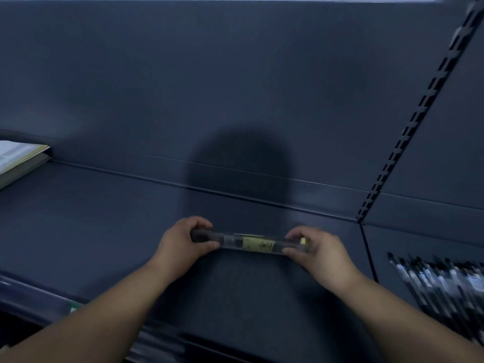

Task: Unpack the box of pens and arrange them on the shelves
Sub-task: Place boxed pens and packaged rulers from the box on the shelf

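Observation:
A long clear box of pens (251, 243) with a yellow label lies crosswise just above the dark shelf (104, 231). My left hand (183, 242) grips its left end with curled fingers and thumb. My right hand (318, 248) pinches the right end, where a small yellow tab shows. Whether the box touches the shelf surface I cannot tell.
Several dark pens (442, 284) lie in a row on the neighbouring shelf at the right. A stack of books or paper (18, 158) sits at the far left. A slotted upright (408, 132) divides the two shelf bays. The dark back panel (235, 87) rises behind.

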### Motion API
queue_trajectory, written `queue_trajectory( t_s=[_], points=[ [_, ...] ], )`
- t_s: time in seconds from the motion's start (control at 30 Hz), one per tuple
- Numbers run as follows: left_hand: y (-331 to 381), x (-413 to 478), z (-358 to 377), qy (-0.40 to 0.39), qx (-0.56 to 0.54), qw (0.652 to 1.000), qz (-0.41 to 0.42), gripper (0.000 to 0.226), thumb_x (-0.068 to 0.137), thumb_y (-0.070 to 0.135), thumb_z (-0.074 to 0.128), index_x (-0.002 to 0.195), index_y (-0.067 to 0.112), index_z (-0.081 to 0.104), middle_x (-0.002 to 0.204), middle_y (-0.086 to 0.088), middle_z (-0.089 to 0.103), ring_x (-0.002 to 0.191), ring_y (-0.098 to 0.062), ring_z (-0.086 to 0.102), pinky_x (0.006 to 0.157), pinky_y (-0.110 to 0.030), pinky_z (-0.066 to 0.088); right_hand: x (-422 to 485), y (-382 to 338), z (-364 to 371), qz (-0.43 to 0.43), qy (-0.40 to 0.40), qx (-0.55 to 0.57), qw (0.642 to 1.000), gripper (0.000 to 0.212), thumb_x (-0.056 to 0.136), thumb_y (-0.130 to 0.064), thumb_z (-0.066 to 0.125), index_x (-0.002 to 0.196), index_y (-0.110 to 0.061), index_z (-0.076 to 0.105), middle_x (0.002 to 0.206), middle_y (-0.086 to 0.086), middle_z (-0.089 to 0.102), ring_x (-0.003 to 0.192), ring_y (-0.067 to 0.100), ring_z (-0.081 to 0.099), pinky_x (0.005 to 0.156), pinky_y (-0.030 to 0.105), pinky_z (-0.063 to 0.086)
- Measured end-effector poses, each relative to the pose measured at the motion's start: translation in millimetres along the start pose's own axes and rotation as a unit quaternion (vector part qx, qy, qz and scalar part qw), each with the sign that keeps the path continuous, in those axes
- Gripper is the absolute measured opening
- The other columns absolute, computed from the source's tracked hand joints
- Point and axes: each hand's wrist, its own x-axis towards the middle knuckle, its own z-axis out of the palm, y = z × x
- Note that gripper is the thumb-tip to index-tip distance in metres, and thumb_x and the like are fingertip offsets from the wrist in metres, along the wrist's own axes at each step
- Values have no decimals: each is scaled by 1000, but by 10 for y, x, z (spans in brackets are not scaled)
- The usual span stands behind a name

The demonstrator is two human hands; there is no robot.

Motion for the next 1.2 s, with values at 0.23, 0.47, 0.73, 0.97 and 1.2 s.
queue_trajectory(
  t_s=[0.23, 0.47, 0.73, 0.97, 1.2],
  points=[
    [-117, -9, 230, -31, 10, 998, 52, 38, 68, 28, 84, 90, 40, 56, 110, 16, 45, 104, -6, 49, 78, -3, 37, -87, 89, 157, 13, 6, -28, 1000, 32, 78, -27, 79, 105, -36, 65, 105, -20, 50, 98, 1, 52, 80, 2, 35],
    [30, 532, 152, -14, 42, 996, 78, 40, 70, 19, 82, 85, 38, 50, 103, 6, 48, 101, -17, 54, 95, -30, 46, 243, -13, 182, 39, 90, 3, 995, 25, 81, -6, 73, 101, -20, 69, 99, -7, 53, 85, 1, 51, 76, -8, 28],
    [104, 722, 297, -187, 320, 927, 64, 93, 74, 80, 43, 150, 38, 11, 159, 10, 7, 147, -17, -4, 119, -44, -4, 359, -111, 173, 25, -22, -269, 963, 73, 88, -62, 50, 150, -32, 26, 158, -9, 20, 147, 15, 12, 121, 34, 1],
    [-24, 416, 312, -125, 324, 930, 118, 106, 55, 88, -2, 149, 41, 2, 159, 13, -2, 146, -14, -11, 118, -41, -7, 205, -163, 328, 3, -98, -278, 955, 82, 81, -75, 20, 151, -32, 19, 163, -5, 7, 149, 14, 3, 117, 38, -14],
    [-67, 349, 357, -97, 286, 951, 72, 114, 51, 93, -14, 150, 39, 3, 160, 9, -6, 147, -18, -9, 120, -38, 5, 251, -154, 400, -9, -106, -255, 961, 65, 96, -60, 33, 153, -35, 15, 163, -8, -2, 149, 14, -5, 117, 37, -15]
  ],
)
